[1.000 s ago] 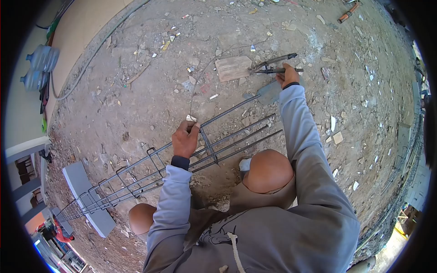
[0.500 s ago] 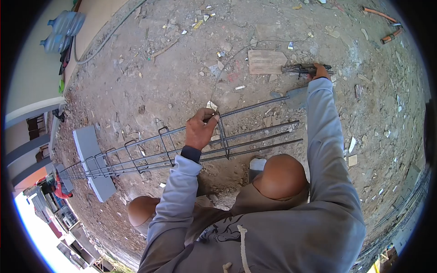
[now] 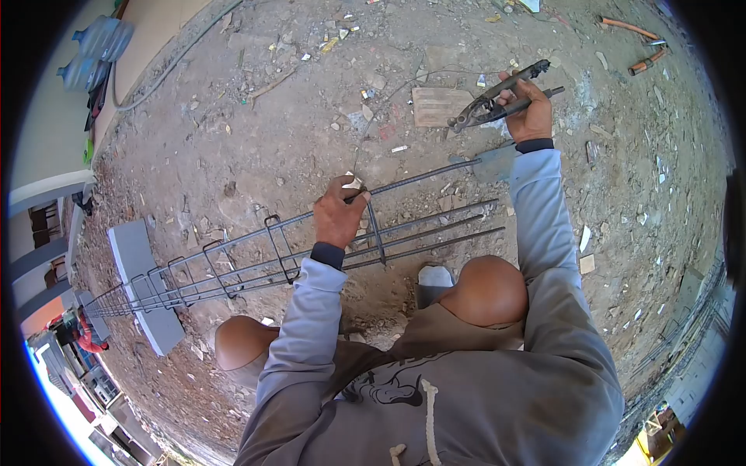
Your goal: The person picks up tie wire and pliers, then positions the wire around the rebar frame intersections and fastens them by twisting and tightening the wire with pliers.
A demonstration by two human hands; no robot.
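My left hand (image 3: 339,213) pinches the top bar of a long rebar cage (image 3: 256,258), right at a rectangular stirrup (image 3: 376,229); a thin wire seems to rise from its fingertips. In my right hand (image 3: 530,113) is a pair of dark pliers (image 3: 497,101), handles apart, held above the ground beyond the cage's near end. The jaws point left, over a wooden board (image 3: 441,106). Under the end of the top bar lies a flat grey piece (image 3: 495,165). Farther left, the cage rests on a grey block (image 3: 145,287).
Water bottles (image 3: 105,40) hang or stand by the wall at the upper left. An orange-handled tool (image 3: 647,60) lies at the upper right. A person in red (image 3: 89,334) is far off at lower left. Rubble litters the ground; more rebar lies at the right edge.
My right hand has lifted the pliers off the ground by the board, and their handles have spread apart. My left hand stays at the stirrup. The view has shifted with my head.
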